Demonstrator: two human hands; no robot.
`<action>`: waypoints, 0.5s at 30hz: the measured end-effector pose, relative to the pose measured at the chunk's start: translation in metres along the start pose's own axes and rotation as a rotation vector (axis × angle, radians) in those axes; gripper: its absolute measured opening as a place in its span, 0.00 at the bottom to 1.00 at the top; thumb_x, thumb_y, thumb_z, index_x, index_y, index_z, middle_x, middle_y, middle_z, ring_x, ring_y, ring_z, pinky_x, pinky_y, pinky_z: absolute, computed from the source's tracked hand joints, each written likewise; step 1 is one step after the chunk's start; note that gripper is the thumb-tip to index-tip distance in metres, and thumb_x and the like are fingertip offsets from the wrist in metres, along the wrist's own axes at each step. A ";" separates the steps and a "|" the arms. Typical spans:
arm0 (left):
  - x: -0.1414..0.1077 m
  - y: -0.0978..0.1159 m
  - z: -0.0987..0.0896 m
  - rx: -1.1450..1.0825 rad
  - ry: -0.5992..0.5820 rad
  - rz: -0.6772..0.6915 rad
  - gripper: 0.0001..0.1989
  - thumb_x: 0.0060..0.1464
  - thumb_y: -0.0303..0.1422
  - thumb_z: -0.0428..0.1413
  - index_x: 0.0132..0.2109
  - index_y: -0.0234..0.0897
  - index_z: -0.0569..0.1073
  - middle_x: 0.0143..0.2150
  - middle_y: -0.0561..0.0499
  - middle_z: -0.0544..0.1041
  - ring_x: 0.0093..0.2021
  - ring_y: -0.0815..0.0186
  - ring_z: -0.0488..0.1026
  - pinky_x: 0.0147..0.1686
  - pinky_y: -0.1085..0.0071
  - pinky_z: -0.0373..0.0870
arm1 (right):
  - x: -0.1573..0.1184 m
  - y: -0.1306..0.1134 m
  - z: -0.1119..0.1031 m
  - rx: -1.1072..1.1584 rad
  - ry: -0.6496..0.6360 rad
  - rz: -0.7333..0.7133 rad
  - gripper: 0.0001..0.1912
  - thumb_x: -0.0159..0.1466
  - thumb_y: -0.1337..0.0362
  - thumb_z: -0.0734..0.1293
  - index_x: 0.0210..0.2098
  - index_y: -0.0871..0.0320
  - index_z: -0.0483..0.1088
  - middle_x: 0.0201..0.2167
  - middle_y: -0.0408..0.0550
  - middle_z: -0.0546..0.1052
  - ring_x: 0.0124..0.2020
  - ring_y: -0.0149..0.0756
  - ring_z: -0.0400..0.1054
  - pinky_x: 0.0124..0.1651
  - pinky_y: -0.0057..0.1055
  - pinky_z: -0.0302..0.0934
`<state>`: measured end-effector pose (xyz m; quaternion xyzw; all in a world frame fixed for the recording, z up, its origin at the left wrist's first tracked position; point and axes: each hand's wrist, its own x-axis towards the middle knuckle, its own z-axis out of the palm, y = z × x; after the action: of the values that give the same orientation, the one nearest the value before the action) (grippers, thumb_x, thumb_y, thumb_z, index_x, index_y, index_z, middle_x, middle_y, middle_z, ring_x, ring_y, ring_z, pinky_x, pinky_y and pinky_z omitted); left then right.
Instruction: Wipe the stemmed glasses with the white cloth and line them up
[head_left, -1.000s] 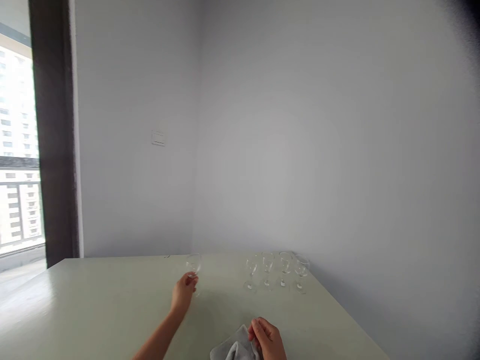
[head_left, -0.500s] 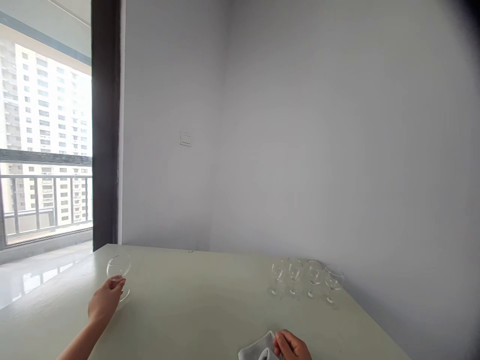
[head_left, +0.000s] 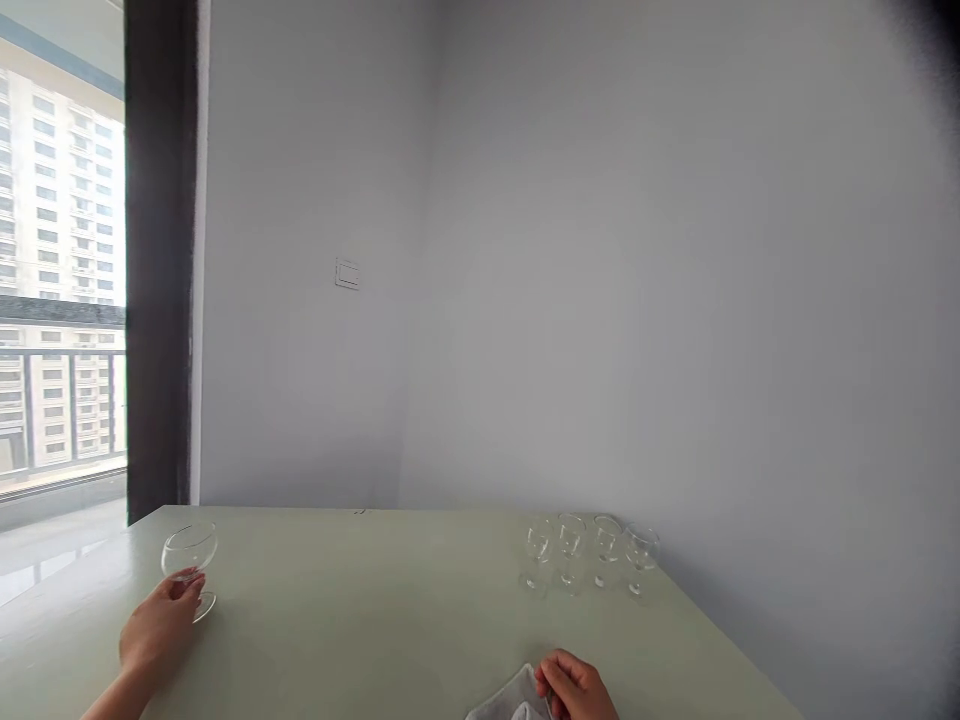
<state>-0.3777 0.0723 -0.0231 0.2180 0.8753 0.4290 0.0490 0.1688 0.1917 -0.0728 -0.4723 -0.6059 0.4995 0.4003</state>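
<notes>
My left hand [head_left: 161,620] is closed around the stem of a clear wine glass [head_left: 190,550], just beneath its bowl. The glass is upright at the table's left, its round foot at the tabletop; whether it bears on the table I cannot tell. At the bottom edge of the view, my right hand [head_left: 576,685] has its fingers curled on the edge of a light grey cloth [head_left: 506,697]. Part of the cloth is cut off by the frame. Several more clear stemmed glasses [head_left: 570,545] stand upright in a row at the back right, apart from both hands.
The pale green table [head_left: 360,610] reaches back to a grey wall [head_left: 562,300] with a light switch [head_left: 347,273] on it. A dark door frame [head_left: 159,260] rises behind the table's far left corner, with a window and balcony railing [head_left: 71,400] beyond.
The view has turned slightly to the right, so everything sits further left in it. Both hands keep their holds on the wine glass and the cloth.
</notes>
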 end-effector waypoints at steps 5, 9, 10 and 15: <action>-0.008 0.003 -0.004 0.035 0.015 -0.001 0.21 0.50 0.37 0.49 0.51 0.34 0.68 0.40 0.45 0.77 0.40 0.55 0.73 0.33 0.67 0.66 | 0.036 -0.018 -0.013 -0.035 0.174 -0.019 0.11 0.52 0.57 0.62 0.27 0.58 0.68 0.18 0.40 0.68 0.17 0.29 0.59 0.19 0.25 0.51; -0.022 0.002 -0.007 0.058 0.180 -0.098 0.33 0.47 0.35 0.50 0.60 0.28 0.56 0.53 0.34 0.68 0.54 0.47 0.65 0.45 0.58 0.66 | 0.074 -0.020 -0.004 -0.034 0.287 0.013 0.17 0.53 0.64 0.61 0.42 0.60 0.66 0.42 0.51 0.73 0.23 0.30 0.68 0.26 0.28 0.61; -0.027 0.002 -0.007 0.066 0.225 -0.136 0.34 0.46 0.35 0.51 0.60 0.28 0.56 0.55 0.33 0.66 0.57 0.45 0.61 0.47 0.55 0.64 | 0.083 -0.018 0.000 -0.042 0.296 0.028 0.18 0.53 0.65 0.62 0.44 0.61 0.65 0.44 0.52 0.72 0.23 0.29 0.68 0.26 0.28 0.62; -0.068 0.011 0.003 0.000 0.139 -0.060 0.27 0.46 0.33 0.48 0.56 0.34 0.63 0.51 0.37 0.66 0.59 0.46 0.58 0.52 0.51 0.59 | 0.111 -0.015 0.015 -0.111 0.318 0.058 0.10 0.63 0.62 0.63 0.42 0.61 0.66 0.36 0.45 0.73 0.25 0.27 0.67 0.28 0.28 0.63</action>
<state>-0.3118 0.0513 -0.0238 0.1612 0.8827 0.4415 0.0009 0.1262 0.2950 -0.0596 -0.5839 -0.5477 0.3959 0.4499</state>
